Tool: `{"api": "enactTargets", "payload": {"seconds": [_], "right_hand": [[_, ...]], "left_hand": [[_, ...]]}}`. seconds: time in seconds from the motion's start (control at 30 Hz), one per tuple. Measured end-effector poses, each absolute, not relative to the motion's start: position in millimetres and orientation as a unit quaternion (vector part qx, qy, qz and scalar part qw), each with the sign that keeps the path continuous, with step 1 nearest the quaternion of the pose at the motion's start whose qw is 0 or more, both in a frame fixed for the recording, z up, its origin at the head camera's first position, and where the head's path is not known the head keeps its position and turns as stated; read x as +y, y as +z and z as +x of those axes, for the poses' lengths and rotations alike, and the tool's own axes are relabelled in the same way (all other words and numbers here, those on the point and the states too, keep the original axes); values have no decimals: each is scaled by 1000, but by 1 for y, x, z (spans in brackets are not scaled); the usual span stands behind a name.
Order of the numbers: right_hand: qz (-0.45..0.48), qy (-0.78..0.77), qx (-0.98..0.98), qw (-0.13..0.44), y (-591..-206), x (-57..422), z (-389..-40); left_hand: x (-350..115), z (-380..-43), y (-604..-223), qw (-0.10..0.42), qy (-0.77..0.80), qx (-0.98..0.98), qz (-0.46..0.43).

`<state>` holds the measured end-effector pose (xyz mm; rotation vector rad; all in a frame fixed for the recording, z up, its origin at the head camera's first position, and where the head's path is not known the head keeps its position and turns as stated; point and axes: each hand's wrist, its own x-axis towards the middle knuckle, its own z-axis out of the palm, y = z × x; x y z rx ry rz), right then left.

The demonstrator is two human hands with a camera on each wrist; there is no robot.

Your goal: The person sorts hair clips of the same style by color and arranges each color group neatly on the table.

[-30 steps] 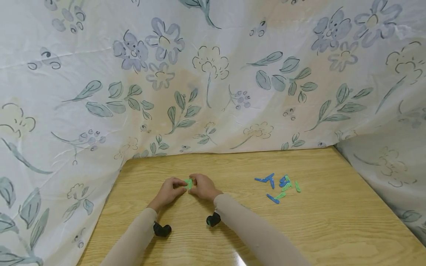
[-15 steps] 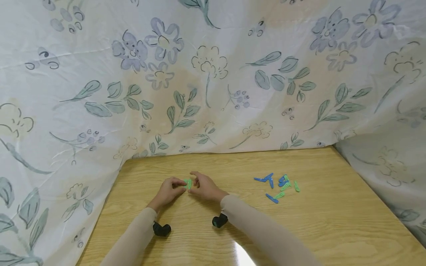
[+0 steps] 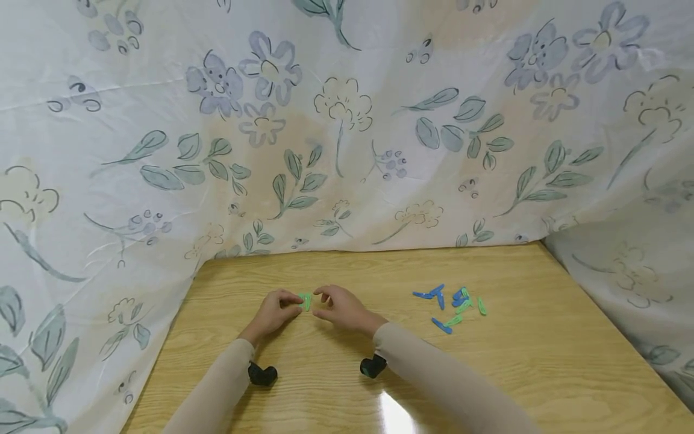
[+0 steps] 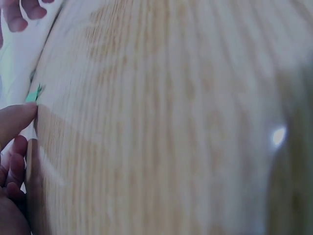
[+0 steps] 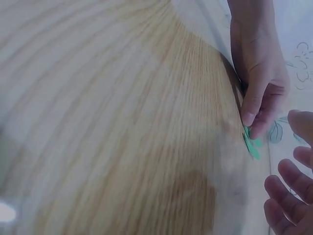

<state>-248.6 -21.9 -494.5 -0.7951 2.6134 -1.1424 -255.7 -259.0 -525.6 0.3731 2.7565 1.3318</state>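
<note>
My left hand (image 3: 275, 313) pinches a small green hair clip (image 3: 301, 296) between thumb and fingertips, low over the table at centre-left. Just to the right of those fingers lies another green hair clip (image 3: 308, 302). My right hand (image 3: 347, 310) hovers a short way right of it, fingers loosely bent and apart, holding nothing. In the right wrist view, the left hand (image 5: 259, 88) covers part of the green clips (image 5: 252, 147), so their exact contact is hard to see. Only a bit of green clip (image 4: 33, 94) shows past the thumb in the left wrist view.
On the wooden table (image 3: 488, 374), to the right, lies a loose group of blue hair clips (image 3: 440, 299) and green hair clips (image 3: 454, 321). Patterned cloth (image 3: 347, 181) hangs along the back and sides. Each wrist bears a black camera (image 3: 373, 366).
The right hand has let go of the green clip beside the left fingers and drawn back to the right, its fingers spreading. The left hand stays in place.
</note>
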Motion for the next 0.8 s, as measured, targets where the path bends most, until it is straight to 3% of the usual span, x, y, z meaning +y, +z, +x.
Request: {"api": "enactTargets", "payload": {"seconds": [0.8], "right_hand": [[-333, -348, 875, 55, -483, 20, -220]], "left_hand": [[-258, -258, -529, 22, 426, 897, 118]]}}
